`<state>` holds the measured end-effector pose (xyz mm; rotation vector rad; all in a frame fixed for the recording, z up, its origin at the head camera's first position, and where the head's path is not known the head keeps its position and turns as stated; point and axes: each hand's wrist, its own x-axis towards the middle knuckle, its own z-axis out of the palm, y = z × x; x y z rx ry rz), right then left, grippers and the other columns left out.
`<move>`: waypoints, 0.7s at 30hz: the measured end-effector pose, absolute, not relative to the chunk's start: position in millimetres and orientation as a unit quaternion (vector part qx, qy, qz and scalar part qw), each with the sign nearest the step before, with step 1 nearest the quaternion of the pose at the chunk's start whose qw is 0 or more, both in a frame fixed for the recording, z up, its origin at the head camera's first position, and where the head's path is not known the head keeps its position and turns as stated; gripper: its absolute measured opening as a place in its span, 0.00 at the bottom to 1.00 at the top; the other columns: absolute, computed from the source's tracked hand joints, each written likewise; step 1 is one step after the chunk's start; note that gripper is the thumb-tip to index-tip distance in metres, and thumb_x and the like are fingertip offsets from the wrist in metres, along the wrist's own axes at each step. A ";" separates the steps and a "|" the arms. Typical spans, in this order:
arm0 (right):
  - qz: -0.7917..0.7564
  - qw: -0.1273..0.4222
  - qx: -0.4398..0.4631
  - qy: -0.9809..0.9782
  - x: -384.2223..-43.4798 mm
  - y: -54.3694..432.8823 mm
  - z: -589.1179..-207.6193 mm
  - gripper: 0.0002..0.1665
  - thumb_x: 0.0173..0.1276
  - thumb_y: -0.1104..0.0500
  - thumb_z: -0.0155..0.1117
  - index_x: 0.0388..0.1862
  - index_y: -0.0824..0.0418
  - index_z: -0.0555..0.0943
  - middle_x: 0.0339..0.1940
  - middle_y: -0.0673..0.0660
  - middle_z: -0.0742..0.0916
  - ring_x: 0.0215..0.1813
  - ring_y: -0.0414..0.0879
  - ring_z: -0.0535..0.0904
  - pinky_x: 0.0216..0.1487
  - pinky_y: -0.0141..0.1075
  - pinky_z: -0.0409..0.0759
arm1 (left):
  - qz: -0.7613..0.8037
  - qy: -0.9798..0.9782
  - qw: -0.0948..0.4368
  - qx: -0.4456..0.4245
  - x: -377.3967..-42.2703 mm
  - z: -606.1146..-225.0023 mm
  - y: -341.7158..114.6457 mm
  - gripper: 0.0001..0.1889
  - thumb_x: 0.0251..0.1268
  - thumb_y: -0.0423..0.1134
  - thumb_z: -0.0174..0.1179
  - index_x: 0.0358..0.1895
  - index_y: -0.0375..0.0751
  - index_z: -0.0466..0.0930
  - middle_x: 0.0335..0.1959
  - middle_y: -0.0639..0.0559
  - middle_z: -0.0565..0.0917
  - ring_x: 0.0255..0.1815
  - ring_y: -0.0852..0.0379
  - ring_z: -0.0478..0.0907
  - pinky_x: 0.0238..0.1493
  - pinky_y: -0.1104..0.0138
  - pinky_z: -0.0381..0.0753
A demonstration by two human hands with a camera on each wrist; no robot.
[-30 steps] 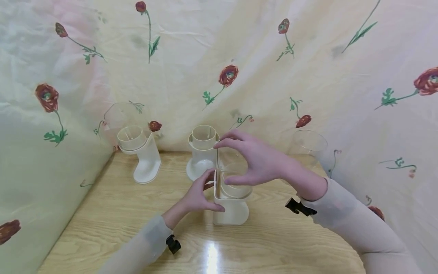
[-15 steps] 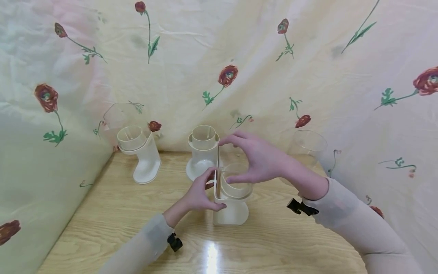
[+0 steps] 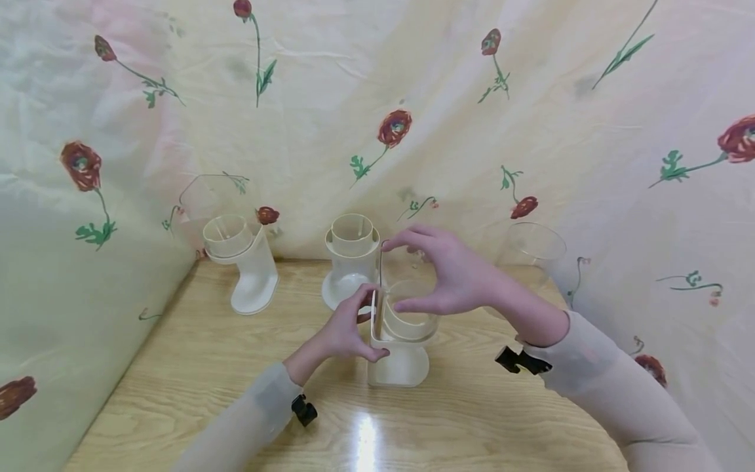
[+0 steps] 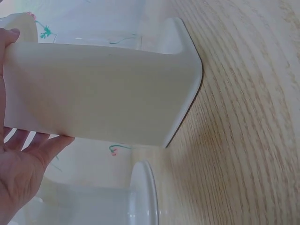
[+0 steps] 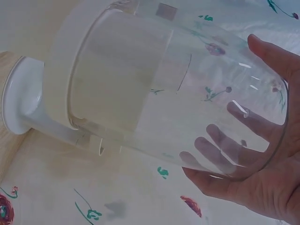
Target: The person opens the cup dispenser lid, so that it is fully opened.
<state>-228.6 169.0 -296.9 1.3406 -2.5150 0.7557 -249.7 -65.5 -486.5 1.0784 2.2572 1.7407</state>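
Note:
In the middle of the table, a white plastic stand (image 3: 398, 368) has a flat back wall and a ring-shaped top. My left hand (image 3: 343, 331) grips this wall from the left, with the thumb at the front edge and the other fingers at the far edge, as the left wrist view shows on the white wall (image 4: 98, 93). A clear plastic container (image 5: 187, 117) sits with its lower end in the stand's ring. My right hand (image 3: 453, 274) holds the container around its upper end, thumb and fingers spread on opposite sides in the right wrist view.
Two similar white stands are at the back, one at the left (image 3: 255, 285) and another behind the middle stand (image 3: 348, 262). A separate clear container (image 3: 533, 252) stands at the back right. Flower-patterned cloth (image 3: 307, 131) walls the wooden table (image 3: 259, 367).
The right hand has shifted slightly to the right along with the top of the clear container. The left hand keeps its grip on the stand with hardly any movement.

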 end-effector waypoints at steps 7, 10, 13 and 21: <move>0.282 0.099 0.455 -0.839 -229.8 169.7 -297.7 0.43 0.49 0.47 0.90 0.64 0.56 0.82 0.61 0.51 0.88 0.63 0.47 0.82 0.62 0.51 0.85 | 0.568 0.741 0.040 0.356 -252.3 -488.5 -66.2 0.55 0.32 0.32 0.85 0.73 0.47 0.65 0.62 0.45 0.82 0.65 0.48 0.80 0.68 0.57 0.85; 0.280 0.102 0.460 -0.837 -232.0 170.3 -298.0 0.42 0.50 0.47 0.90 0.63 0.56 0.84 0.61 0.51 0.89 0.65 0.48 0.83 0.63 0.51 0.85 | 0.581 0.733 0.042 0.353 -253.1 -491.0 -65.2 0.53 0.32 0.30 0.85 0.71 0.46 0.69 0.62 0.44 0.82 0.65 0.49 0.80 0.68 0.54 0.85; 0.275 0.099 0.462 -0.837 -233.9 170.5 -297.4 0.41 0.50 0.47 0.90 0.63 0.57 0.85 0.62 0.51 0.89 0.66 0.49 0.83 0.62 0.48 0.87 | 0.590 0.725 0.045 0.352 -252.8 -492.8 -65.3 0.51 0.32 0.29 0.84 0.70 0.45 0.71 0.62 0.44 0.82 0.65 0.49 0.80 0.69 0.52 0.85; 0.267 0.076 0.448 -0.850 -234.4 169.1 -292.4 0.42 0.50 0.46 0.89 0.64 0.56 0.85 0.64 0.52 0.89 0.66 0.49 0.84 0.56 0.46 0.90 | 0.602 0.717 0.043 0.348 -251.1 -493.2 -67.8 0.55 0.32 0.28 0.84 0.75 0.45 0.71 0.64 0.44 0.82 0.67 0.47 0.80 0.69 0.47 0.84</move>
